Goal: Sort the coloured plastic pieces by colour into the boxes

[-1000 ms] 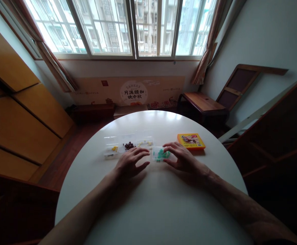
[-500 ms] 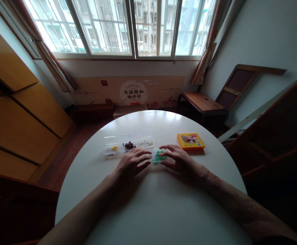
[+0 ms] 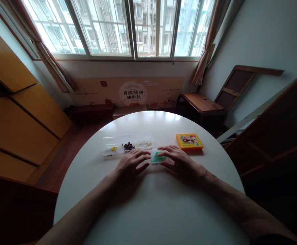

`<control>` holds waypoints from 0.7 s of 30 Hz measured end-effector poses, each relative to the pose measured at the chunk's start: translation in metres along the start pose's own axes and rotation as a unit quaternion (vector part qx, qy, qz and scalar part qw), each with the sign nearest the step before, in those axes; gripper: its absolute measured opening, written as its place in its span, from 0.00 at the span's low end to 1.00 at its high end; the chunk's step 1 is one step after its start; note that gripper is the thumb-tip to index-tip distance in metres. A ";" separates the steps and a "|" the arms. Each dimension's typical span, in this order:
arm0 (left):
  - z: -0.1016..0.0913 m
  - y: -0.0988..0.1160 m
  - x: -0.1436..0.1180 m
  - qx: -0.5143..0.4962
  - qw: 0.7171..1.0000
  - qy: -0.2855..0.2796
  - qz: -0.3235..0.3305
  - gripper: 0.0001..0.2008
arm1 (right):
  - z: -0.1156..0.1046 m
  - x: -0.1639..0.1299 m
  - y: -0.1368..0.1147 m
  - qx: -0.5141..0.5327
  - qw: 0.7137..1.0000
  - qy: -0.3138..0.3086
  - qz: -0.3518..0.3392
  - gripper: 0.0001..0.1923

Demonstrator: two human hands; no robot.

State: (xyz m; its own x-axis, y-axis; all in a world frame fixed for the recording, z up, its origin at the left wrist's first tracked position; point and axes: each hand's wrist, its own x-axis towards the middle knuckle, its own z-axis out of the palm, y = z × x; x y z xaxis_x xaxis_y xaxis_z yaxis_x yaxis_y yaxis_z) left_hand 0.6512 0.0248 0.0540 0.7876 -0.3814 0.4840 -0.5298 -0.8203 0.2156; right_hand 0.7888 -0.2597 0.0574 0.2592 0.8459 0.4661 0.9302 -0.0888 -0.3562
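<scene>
Two bare forearms come up from the bottom edge of the view, one from each lower corner, and both are uncovered along their whole visible length: no sleeve, cuff or glove shows anywhere between the frame edge and the wrists. The left hand is bare, with no ring, watch, strap or band visible on the fingers or at the wrist behind it. The right hand is equally bare, its wrist just as plain. The right forearm, behind that hand, shows faint raised lines along its upper surface. Fingernails are too small and dim to tell apart, and no markings can be made out
</scene>
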 end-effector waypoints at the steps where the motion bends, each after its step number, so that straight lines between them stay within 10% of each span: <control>1: 0.000 -0.001 0.000 -0.001 1.000 0.001 0.000 0.14 | -0.004 0.000 0.000 0.014 1.000 0.006 0.002 0.18; 10: -0.006 -0.009 0.002 0.006 1.000 0.007 -0.004 0.13 | -0.064 -0.027 0.060 0.056 0.980 0.159 0.108 0.22; 21: 0.000 -0.016 -0.003 -0.003 1.000 -0.003 -0.015 0.14 | -0.082 -0.064 0.119 0.015 0.966 0.147 0.212 0.28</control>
State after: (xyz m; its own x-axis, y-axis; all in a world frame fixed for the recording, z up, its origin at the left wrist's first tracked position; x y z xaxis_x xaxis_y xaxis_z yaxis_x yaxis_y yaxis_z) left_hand 0.6571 0.0390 0.0494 0.8047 -0.3592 0.4727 -0.5080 -0.8286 0.2352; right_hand 0.9044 -0.3677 0.0516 0.6824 0.5499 0.4815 0.7171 -0.3761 -0.5868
